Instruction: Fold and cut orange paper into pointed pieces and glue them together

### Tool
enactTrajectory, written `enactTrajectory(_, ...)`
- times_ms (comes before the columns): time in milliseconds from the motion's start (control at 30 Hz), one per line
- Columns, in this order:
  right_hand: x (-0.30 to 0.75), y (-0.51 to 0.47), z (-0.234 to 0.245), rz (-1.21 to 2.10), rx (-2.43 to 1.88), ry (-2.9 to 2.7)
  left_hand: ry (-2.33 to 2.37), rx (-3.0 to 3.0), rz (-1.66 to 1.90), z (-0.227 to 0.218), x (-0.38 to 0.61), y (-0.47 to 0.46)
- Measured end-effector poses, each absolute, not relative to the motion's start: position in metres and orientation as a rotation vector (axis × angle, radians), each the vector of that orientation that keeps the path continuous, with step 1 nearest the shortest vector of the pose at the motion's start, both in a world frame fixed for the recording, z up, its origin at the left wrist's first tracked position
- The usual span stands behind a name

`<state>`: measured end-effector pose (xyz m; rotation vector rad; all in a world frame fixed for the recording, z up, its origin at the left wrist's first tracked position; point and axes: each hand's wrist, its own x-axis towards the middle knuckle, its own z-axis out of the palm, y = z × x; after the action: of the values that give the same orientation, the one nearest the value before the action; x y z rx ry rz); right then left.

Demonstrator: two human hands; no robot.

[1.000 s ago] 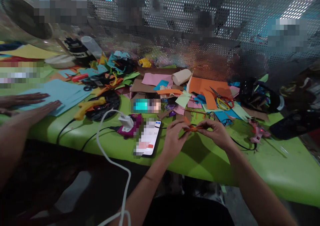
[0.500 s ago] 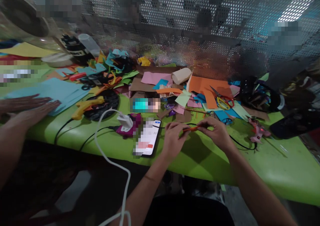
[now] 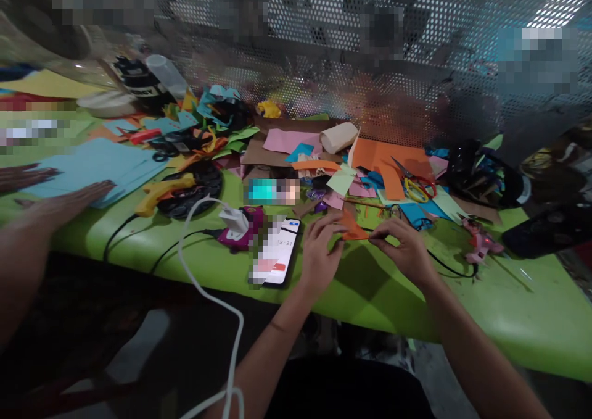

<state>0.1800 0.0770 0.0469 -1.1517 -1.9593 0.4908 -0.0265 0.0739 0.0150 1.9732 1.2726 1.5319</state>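
Note:
A small piece of orange paper [image 3: 354, 228] is held over the green table between my two hands. My right hand [image 3: 403, 247] pinches its right end between thumb and fingertips. At the paper's left edge are the curved fingers and thumb of my left hand [image 3: 321, 246], gripping it near the corner. One flat orange face of the paper shows, tapering to the right. Just left of my left hand lies a phone [image 3: 280, 260] with a lit screen showing a timer.
Scissors [image 3: 419, 189] and paper scraps lie behind my hands. A pink glue gun [image 3: 481, 241] stands at right; a yellow glue gun [image 3: 164, 192] lies at left. A white cable [image 3: 210, 302] hangs over the edge from a magenta power strip [image 3: 252, 224]. Another person's hands rest on blue paper [image 3: 124, 166].
The orange paper was a thin strip between my fingers; now it is turned up and shows a wider face. My left fingers have spread a little. The other person's hands have shifted slightly.

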Motion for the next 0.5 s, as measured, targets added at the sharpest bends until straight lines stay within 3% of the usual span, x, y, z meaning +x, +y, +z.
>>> enactTrajectory(100, 0.182, 0.068, 0.047, 0.325, -1.135, -1.987, 1.256, 1.678, 1.549, 0.012, -0.028, 0.075)
enactTrajectory(300, 0.181, 0.06, 0.042, 0.304, -1.131, -2.01, 0.992, 1.299, 1.198, 0.006, -0.021, 0.078)
enactTrajectory(500, 0.174, 0.063, 0.033, 0.673, -1.202, -1.788, 0.922, 1.193, 1.201, 0.005, -0.017, 0.08)
